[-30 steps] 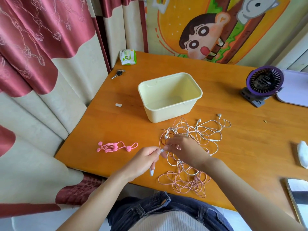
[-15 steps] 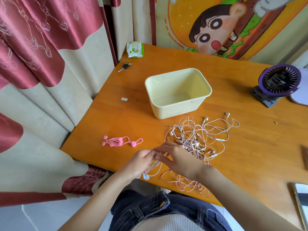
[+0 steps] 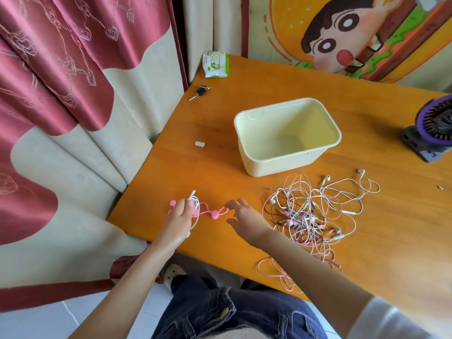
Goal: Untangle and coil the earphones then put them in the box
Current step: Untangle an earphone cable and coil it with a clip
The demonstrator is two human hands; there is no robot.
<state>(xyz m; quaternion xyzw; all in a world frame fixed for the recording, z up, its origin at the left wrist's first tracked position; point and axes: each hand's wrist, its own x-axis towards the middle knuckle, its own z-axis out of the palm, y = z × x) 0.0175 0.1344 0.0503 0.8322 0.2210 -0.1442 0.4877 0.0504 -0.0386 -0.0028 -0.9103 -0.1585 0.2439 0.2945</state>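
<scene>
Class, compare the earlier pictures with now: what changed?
The left hand carried a coiled white earphone left, from the earphone tangle to the pink cable ties; the right hand followed, open, fingertips at a tie. The box and tangle stayed put.

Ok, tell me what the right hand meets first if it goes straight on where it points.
Probably the pink cable tie, its loop just ahead of the right hand; whether they touch is unclear.

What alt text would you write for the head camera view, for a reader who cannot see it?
A person's left hand grips a coiled white earphone while the right hand reaches for a pink cable tie on an orange table. A tangle of earphones lies near an empty cream box.
</scene>
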